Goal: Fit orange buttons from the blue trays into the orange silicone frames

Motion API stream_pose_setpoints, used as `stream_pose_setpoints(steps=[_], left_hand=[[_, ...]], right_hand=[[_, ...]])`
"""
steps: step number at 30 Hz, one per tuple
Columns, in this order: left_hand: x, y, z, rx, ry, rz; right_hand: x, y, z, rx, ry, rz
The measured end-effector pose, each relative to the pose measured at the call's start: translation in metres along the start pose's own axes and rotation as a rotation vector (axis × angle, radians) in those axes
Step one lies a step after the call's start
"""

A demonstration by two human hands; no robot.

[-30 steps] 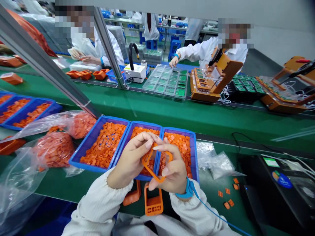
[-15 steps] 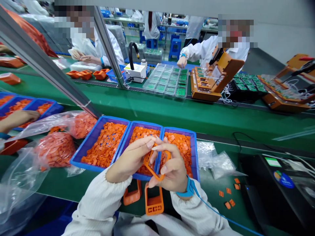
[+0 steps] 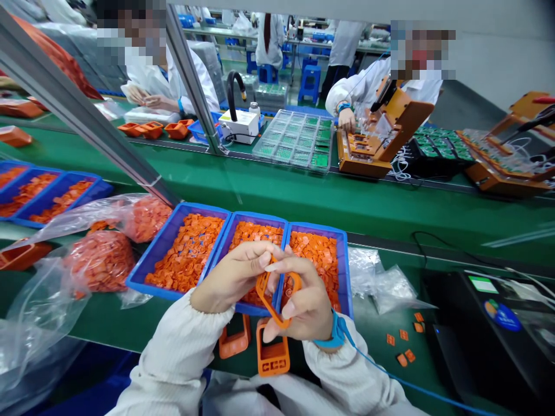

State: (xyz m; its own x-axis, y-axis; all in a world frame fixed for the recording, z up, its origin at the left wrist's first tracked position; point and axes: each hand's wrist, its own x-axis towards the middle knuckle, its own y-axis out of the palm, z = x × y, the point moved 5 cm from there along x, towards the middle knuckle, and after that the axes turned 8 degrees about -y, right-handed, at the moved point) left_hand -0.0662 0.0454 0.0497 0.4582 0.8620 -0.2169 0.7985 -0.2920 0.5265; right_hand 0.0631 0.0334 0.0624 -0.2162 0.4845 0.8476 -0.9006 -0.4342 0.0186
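Observation:
An orange plastic frame (image 3: 267, 301) is held up between my hands, tilted, over the blue bins. My left hand (image 3: 232, 274) is closed, thumb and fingertips pinching its upper end. My right hand (image 3: 309, 300) wraps round the other side, thumb and fingers on its edge. Whether a small piece is pinched between the fingertips is hidden. Below my hands, two similar orange housings, a left one (image 3: 235, 346) and a right one (image 3: 274, 366), rest on the green table. Small orange pieces (image 3: 186, 248) fill the bins behind my hands.
Bags of orange pieces (image 3: 102, 263) lie left of the bins. To the right are clear plastic bags (image 3: 396, 289), several loose orange pieces (image 3: 402, 359) and a black machine (image 3: 472, 341). A co-worker's hand (image 3: 347, 119) is at an orange fixture (image 3: 368, 156) across the line.
The orange frame has tipped slightly in my hands, which keep their grip. Across the line, a co-worker's hand has moved right to the orange fixture. Another person's hand has left the far-left bins.

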Motion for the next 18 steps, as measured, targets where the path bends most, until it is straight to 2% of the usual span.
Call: stream_pose_setpoints(steps=[2,4,7,9,11,12,14,18], left_hand=[[-0.002,-0.004,-0.003,0.072,0.020,0.010],[-0.003,-0.011,-0.010,0.246,0.079,0.001],[0.001,-0.027,-0.018,0.776,0.155,-0.086],[0.011,-0.043,-0.010,1.281,0.026,-0.167],[0.021,-0.062,0.007,1.689,-0.242,-0.170],[0.025,-0.071,0.016,1.804,-0.368,-0.150],[0.032,-0.083,0.033,1.880,-0.527,-0.093],[0.040,-0.089,0.051,1.875,-0.578,-0.036]], right_hand=[[-0.002,0.000,-0.002,0.036,0.010,-0.012],[-0.006,-0.004,-0.008,0.089,0.045,-0.078],[-0.011,-0.015,-0.016,0.148,0.140,-0.264],[-0.012,-0.024,-0.020,0.168,0.203,-0.383],[-0.011,-0.032,-0.021,0.191,0.264,-0.475],[-0.010,-0.035,-0.021,0.205,0.287,-0.511],[-0.008,-0.038,-0.020,0.241,0.327,-0.554],[-0.005,-0.037,-0.019,0.323,0.353,-0.571]])
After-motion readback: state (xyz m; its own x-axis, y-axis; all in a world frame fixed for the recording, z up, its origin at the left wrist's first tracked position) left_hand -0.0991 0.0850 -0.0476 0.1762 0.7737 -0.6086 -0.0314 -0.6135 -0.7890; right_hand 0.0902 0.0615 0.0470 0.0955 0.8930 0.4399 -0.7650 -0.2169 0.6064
